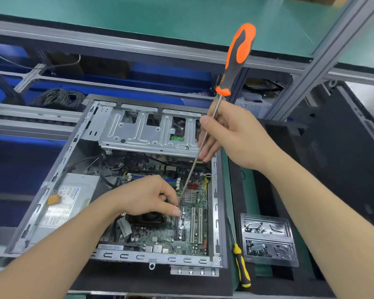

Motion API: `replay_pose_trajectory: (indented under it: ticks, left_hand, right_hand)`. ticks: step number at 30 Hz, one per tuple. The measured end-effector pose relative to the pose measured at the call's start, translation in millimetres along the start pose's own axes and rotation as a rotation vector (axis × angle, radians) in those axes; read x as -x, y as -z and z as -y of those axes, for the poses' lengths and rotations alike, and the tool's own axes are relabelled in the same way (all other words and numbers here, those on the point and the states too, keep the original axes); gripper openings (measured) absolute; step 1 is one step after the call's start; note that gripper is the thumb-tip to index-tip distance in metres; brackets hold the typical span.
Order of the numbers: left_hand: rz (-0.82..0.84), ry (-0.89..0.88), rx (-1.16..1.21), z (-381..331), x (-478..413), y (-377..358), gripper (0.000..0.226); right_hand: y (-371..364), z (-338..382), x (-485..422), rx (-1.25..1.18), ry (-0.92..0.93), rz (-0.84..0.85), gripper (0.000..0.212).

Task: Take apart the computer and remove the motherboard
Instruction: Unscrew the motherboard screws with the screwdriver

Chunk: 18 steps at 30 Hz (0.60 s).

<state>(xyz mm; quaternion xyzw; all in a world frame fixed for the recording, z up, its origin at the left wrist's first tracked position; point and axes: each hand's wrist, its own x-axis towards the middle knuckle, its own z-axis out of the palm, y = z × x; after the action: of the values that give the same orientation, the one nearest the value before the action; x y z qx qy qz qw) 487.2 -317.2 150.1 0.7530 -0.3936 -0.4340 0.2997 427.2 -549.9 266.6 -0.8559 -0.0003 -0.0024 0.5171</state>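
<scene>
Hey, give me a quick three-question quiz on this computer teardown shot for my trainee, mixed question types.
1. True or false: the right hand grips the long orange-and-grey-handled screwdriver by its metal shaft, not its handle.
2. Relative to the open grey metal computer case, where does the small yellow-and-black screwdriver lie? A inside; B to its right; C to its left.
3. Fill in: the clear plastic tray holds small dark ____.
Key: 1 true; 2 B; 3 screws.
</scene>
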Motion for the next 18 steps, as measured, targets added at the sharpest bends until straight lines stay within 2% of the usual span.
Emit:
replay_pose_trajectory:
  ticks: [4,5,8,9,11,14,18]
  left_hand:
    - [-0.029,0.103,-0.155,13,10,9,0.031]
    - [-0.054,0.144,-0.042,17,11,11,0.034]
    - [-0.127,0.231,0.632,19,9,14,0.026]
    - [-0.118,0.236,0.78,18,7,14,0.026]
    - [-0.066,0.218,0.929,14,3,14,0.021]
    - [-0.051,0.216,0.961,12,1,11,0.02]
    - [-0.159,0.204,0.886,7,-8,6,0.042]
  right_hand:
    - [-4,-7,0,0.047,-0.002,0.007,0.019]
    - [-7,-9,1,0.063,-0.007,0.035,0.018]
    - [-28,-19,4,0.082,-0.053,0.196,0.019]
    - [-37,-22,6,0.093,-0.071,0.261,0.02]
    - [-53,-31,11,0.112,-0.093,0.369,0.02]
    - [-65,-42,18,0.128,-0.09,0.448,0.02]
    - [-68,-48,21,0.153,-0.05,0.442,0.019]
